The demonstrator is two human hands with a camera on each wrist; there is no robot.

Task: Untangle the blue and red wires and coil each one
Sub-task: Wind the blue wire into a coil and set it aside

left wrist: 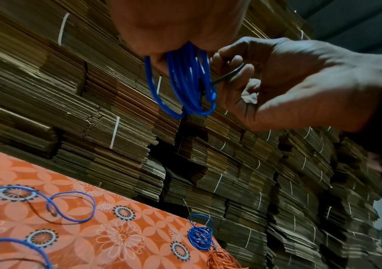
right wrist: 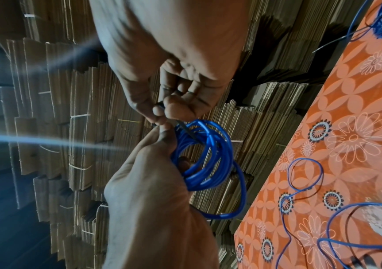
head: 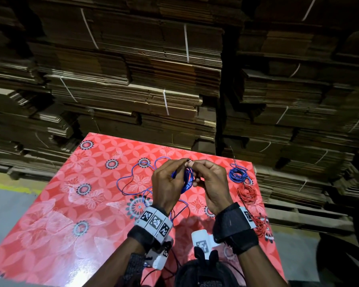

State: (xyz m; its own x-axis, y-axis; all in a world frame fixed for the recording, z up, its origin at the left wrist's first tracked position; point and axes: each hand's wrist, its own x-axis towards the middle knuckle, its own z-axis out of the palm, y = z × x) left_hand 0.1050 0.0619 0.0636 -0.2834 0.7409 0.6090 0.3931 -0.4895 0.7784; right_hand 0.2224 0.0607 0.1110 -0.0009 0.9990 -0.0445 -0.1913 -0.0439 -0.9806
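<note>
Above the middle of the table, both hands hold a coil of blue wire (head: 187,179). My left hand (head: 174,169) grips the coil (right wrist: 204,160) with its fingers through the loops. My right hand (head: 201,169) pinches a thin dark tie (left wrist: 229,72) that runs into the coil (left wrist: 185,81). The tail of the blue wire (head: 131,177) lies in loose loops on the cloth to the left and under my left wrist. At the right edge lie a bound blue coil (head: 237,174) and two red coils (head: 247,192) (head: 260,224).
The table carries a red flowered cloth (head: 71,204). Tall stacks of strapped flat cardboard (head: 133,79) stand close behind and to the right of it. Grey floor (head: 4,204) shows at the left.
</note>
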